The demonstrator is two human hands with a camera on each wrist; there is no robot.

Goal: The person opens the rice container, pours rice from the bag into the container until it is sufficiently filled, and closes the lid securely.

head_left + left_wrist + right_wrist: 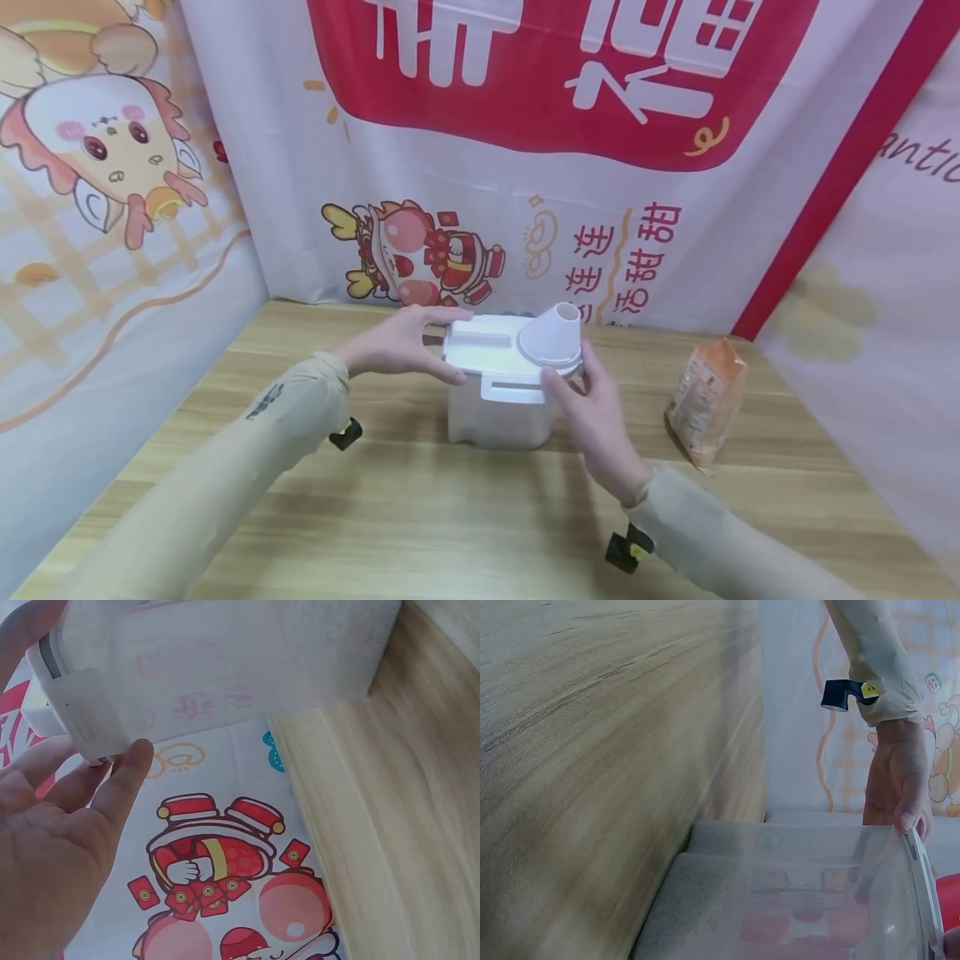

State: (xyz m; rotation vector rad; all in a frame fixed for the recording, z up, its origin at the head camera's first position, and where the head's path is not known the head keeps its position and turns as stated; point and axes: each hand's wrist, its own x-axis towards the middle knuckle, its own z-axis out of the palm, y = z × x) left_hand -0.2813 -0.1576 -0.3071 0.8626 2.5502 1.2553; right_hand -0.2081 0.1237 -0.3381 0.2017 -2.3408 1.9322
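A translucent plastic storage container (pixel 498 417) stands upright on the wooden table, its white lid (pixel 480 340) in place. On the lid's right end sits a white cone-shaped spout (pixel 551 335) with a round opening on top. My left hand (pixel 397 343) grips the lid's left end, thumb along the front edge and fingers toward the back. At the right end, my right hand (pixel 596 417) holds the lid's rim, thumb near the front clip (pixel 513 390). The left wrist view shows the clear wall (pixel 225 667) close up; the right wrist view shows my left hand (pixel 900 780) across the container.
An orange and white packet (pixel 707 406) stands on the table (pixel 420 533) to the right of the container. Printed cloths (pixel 465 167) hang behind and at both sides of the table. Each wrist wears a small black camera mount (pixel 347 433).
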